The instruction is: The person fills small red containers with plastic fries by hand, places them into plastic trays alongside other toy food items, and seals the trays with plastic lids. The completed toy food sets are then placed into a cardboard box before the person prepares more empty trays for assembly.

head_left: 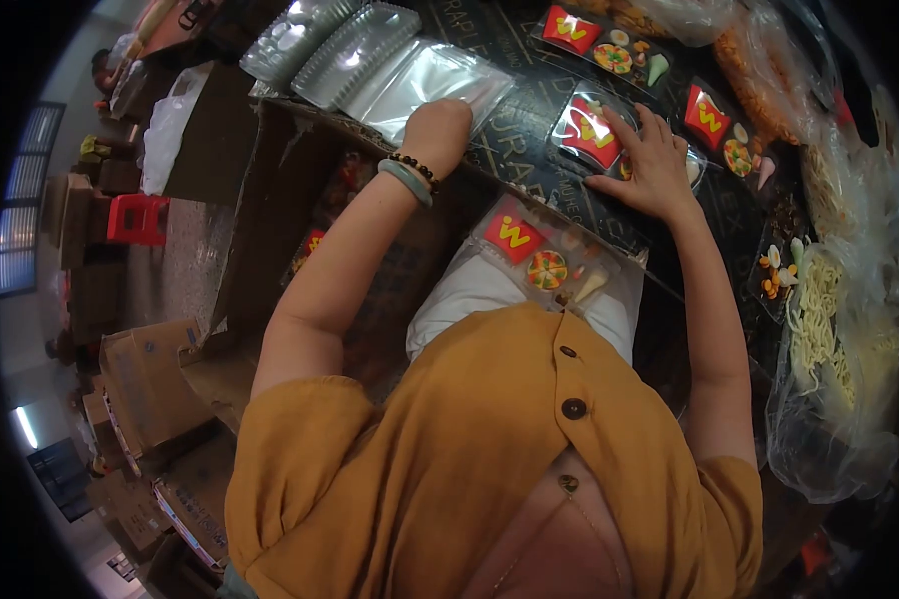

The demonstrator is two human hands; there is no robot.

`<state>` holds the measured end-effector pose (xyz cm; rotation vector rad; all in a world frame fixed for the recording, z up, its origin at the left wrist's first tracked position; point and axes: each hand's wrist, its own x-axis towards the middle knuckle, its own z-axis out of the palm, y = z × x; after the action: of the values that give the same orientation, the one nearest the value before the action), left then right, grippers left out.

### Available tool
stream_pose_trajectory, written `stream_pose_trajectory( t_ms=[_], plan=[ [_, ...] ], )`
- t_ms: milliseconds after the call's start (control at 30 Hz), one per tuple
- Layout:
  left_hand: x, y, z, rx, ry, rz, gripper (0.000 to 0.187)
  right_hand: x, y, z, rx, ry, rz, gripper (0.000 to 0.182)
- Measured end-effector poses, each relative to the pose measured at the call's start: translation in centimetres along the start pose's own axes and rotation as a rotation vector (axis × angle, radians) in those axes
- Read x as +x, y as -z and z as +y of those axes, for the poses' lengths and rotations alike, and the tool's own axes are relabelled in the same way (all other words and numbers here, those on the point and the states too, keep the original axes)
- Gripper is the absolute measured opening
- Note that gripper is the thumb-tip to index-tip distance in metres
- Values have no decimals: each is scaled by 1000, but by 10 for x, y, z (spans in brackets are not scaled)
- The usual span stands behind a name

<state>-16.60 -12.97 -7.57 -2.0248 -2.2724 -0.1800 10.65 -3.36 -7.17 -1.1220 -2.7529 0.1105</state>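
Observation:
My left hand (438, 132), with beads and a bangle at the wrist, is closed at the near edge of a stack of clear plastic bags (410, 82); its fingertips are hidden. My right hand (654, 165) lies with fingers spread over a clear packet (581, 128) holding a red fries-box piece with a yellow mark and small toy food pieces. Close to that hand is a similar set (709, 118) with a red box and a pizza piece. Another filled packet (544, 250) rests near my lap, with a red box, a round pizza and a cone-shaped piece.
Clear ridged plastic trays (355, 52) stand at the table's far left. An open cardboard box (260, 200) below holds more packets. Bags of noodle-like pieces (819, 319) and orange pieces (754, 85) line the right. A red stool (138, 220) and cartons (155, 379) are at left.

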Motion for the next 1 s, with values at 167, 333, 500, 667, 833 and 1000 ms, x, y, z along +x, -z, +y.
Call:
stream_pose_trajectory(
  t_ms=[167, 333, 500, 667, 833, 1000],
  plan=[
    [9, 25, -24, -469, 362, -43, 21, -1, -1, -2, -11, -8, -3, 85],
    [0, -3, -30, -575, 273, 90, 25, -1, 0, -2, -6, -14, -7, 85],
    [-6, 16, -15, -235, 95, -16, 55, -1, 0, -2, -16, -7, -14, 85],
    [-6, 22, -31, -124, 43, -61, 69, 0, 0, -3, -23, -2, -1, 85],
    [-24, -17, -58, -4, -257, 153, 79, 3, 0, -8, -40, -3, 6, 85],
    [-19, 1, -75, -308, -133, 63, 68, 12, 0, -13, 10, 27, 24, 84]
  ],
)
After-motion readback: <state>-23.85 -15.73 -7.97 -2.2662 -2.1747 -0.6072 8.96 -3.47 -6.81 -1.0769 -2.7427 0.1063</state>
